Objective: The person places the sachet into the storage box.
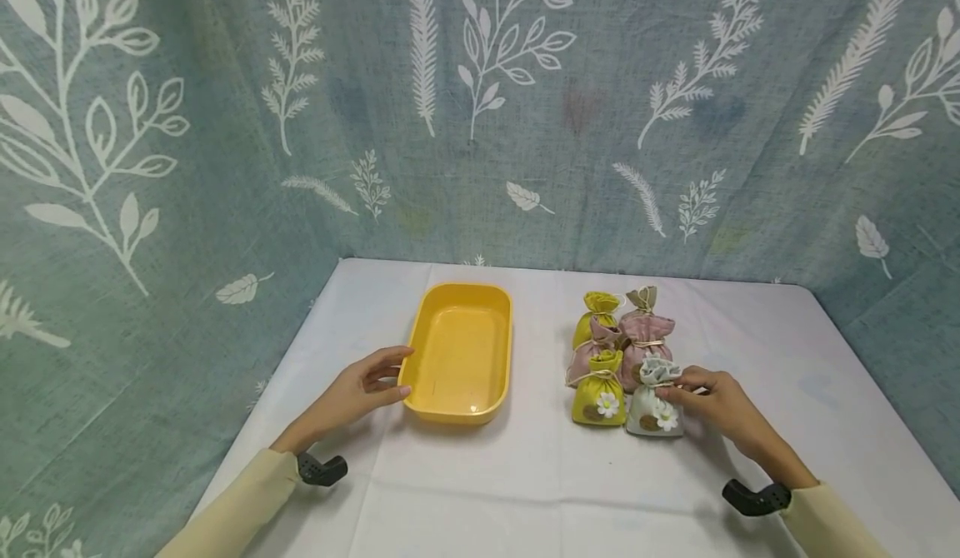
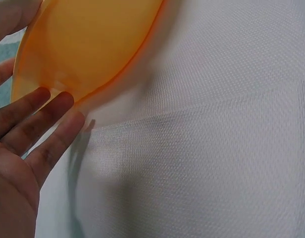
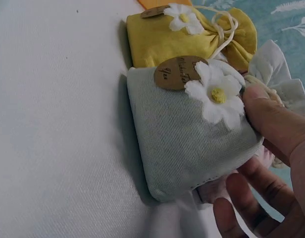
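Observation:
A yellow plastic tray (image 1: 459, 350) lies left of centre on the white cloth. My left hand (image 1: 393, 375) rests with straight fingers (image 2: 48, 114) against the near left rim of the tray (image 2: 88, 44). Right of the tray stands a cluster of several small drawstring sachets. The nearest is a grey-green sachet (image 1: 654, 408) with a white daisy and a round tag. My right hand (image 1: 675, 391) grips it at the tied neck. In the right wrist view the thumb (image 3: 271, 119) presses beside the daisy on the grey-green sachet (image 3: 182, 144), and the other fingers curl behind it.
A yellow-green sachet (image 1: 597, 396) with a daisy stands just left of the grey one, touching it. Two pink sachets (image 1: 647, 333) and another yellow one (image 1: 596, 312) sit behind. A leaf-patterned blue curtain (image 1: 480, 108) hangs round the table (image 1: 525, 491).

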`<state>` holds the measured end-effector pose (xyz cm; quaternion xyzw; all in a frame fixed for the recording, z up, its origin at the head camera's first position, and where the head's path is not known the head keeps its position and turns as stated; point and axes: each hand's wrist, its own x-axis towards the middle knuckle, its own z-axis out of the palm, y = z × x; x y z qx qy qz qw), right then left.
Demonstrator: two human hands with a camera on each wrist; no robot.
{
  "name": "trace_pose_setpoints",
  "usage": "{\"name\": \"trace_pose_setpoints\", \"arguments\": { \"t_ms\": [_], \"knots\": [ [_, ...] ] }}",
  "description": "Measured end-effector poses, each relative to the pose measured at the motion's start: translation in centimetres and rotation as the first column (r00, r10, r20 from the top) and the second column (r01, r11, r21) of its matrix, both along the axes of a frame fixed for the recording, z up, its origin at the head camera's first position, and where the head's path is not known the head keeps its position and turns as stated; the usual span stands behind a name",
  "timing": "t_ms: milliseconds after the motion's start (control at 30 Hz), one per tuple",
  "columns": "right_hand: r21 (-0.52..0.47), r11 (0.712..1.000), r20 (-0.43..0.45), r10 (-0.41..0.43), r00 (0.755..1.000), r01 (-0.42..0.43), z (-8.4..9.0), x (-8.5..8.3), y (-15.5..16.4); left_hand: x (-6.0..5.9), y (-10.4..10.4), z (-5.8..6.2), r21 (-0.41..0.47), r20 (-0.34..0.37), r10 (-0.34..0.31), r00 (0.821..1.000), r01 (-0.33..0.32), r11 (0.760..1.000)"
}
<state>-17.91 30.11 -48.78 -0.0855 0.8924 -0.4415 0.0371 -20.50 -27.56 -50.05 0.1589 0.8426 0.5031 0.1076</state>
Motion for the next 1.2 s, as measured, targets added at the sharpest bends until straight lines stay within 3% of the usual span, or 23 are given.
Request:
{"name": "trace_pose_setpoints", "arguments": {
  "t_ms": [400,633,900,1200],
  "knots": [
    [-0.154,0.988,-0.024,-0.028,0.999,0.024,1.2,0.8,-0.3,0.0,-0.1,-0.2,0.010,0.018,0.011,1.000,-0.011,1.000],
    [-0.163,0.987,-0.071,-0.013,0.997,0.001,2.9,0.8,-0.5,0.0,0.0,-0.1,0.021,0.020,0.015,1.000,-0.015,1.000],
    [-0.169,0.985,-0.045,-0.046,0.998,0.038,5.8,0.4,-1.3,0.0,0.0,-0.1,0.040,0.020,0.009,1.000,-0.010,0.999],
    [-0.182,0.983,-0.022,-0.009,1.000,0.005,7.8,-0.5,-3.5,0.1,0.0,0.2,0.034,0.030,0.013,0.999,-0.014,0.999]
  ]
}}
